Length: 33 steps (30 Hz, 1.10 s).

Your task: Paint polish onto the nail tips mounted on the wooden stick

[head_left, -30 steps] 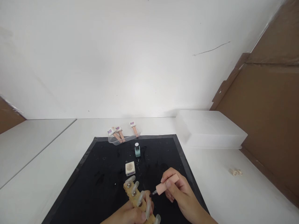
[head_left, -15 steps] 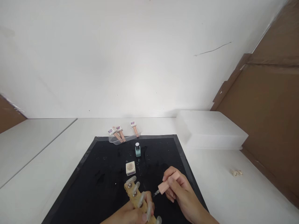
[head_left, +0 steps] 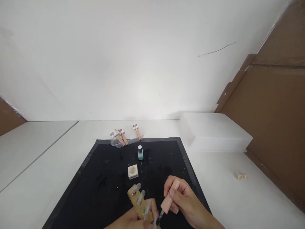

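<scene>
My left grip [head_left: 133, 219] holds the wooden nail stand [head_left: 139, 203]. My right grip [head_left: 183, 203] pinches the polish brush [head_left: 169, 196] at a lower tip; the upper tips look unpainted.

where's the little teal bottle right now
The teal bottle stands upright on the black mat, centre of the head view, between the clear tray and the small square box.

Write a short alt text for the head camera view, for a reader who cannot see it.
Over a black mat, the left hand holds a wooden holder of clear nail tips while the right hand holds a pink brush cap close to them. A mint polish bottle stands behind.
</scene>
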Each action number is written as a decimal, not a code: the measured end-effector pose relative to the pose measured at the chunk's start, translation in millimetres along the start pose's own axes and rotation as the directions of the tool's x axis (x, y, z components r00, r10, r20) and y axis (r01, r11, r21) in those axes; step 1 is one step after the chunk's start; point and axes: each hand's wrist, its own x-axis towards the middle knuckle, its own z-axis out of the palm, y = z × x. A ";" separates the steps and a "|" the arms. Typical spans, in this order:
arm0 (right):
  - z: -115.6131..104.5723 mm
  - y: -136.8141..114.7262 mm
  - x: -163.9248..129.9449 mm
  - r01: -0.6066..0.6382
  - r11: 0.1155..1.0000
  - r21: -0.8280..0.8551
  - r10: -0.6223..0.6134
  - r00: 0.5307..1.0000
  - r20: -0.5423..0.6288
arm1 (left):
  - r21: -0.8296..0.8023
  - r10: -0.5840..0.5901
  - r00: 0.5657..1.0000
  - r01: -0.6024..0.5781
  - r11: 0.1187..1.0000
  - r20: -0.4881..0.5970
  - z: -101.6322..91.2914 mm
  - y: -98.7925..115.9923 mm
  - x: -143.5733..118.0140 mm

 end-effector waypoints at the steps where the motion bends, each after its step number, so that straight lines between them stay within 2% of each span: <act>1: 0.1 -0.3 0.2 -0.011 1.000 -0.028 0.011 1.000 -0.008 | 0.012 0.004 1.000 -0.004 1.000 -0.002 -0.3 -0.7 -0.2; 3: -0.6 -0.6 1.6 -0.035 0.998 -0.058 0.029 0.995 -0.100 | 0.040 0.014 1.000 -0.014 0.999 -0.002 -0.4 -0.6 -0.8; 6: -3.6 -1.0 5.3 -0.043 0.999 -0.016 0.037 0.961 -0.273 | 0.112 0.029 1.000 -0.029 0.993 0.002 1.2 1.5 -1.6; 9: -6.5 -2.5 8.4 -0.034 0.999 0.008 0.035 0.938 -0.344 | 0.242 0.034 0.999 -0.035 0.970 0.008 3.2 1.0 -0.7; 12: -7.1 -4.4 9.6 -0.031 0.999 -0.006 0.027 0.928 -0.373 | 0.296 0.064 0.998 -0.068 0.953 0.021 2.7 -5.0 2.8; 15: -6.5 -4.8 9.7 -0.029 0.999 -0.017 0.020 0.923 -0.384 | 0.302 0.105 0.994 -0.097 0.948 -0.011 -1.1 -13.2 6.8; 19: -6.6 -3.5 10.1 -0.022 0.999 -0.024 0.011 0.923 -0.385 | 0.346 0.097 0.993 -0.067 0.936 -0.071 -6.6 -19.1 8.9; 24: -11.2 -3.2 11.4 0.002 1.000 -0.015 -0.008 0.916 -0.401 | 0.332 0.109 0.990 -0.073 0.941 -0.092 -4.0 -13.1 6.2; 28: -16.0 -5.4 12.7 0.038 0.999 -0.014 -0.040 0.906 -0.422 | 0.370 0.080 0.989 -0.030 0.929 -0.121 1.4 -6.9 3.9; 33: -17.0 -10.2 11.5 0.050 0.999 -0.018 -0.053 0.899 -0.435 | 0.348 0.069 0.974 0.010 0.937 -0.214 0.3 -9.7 8.1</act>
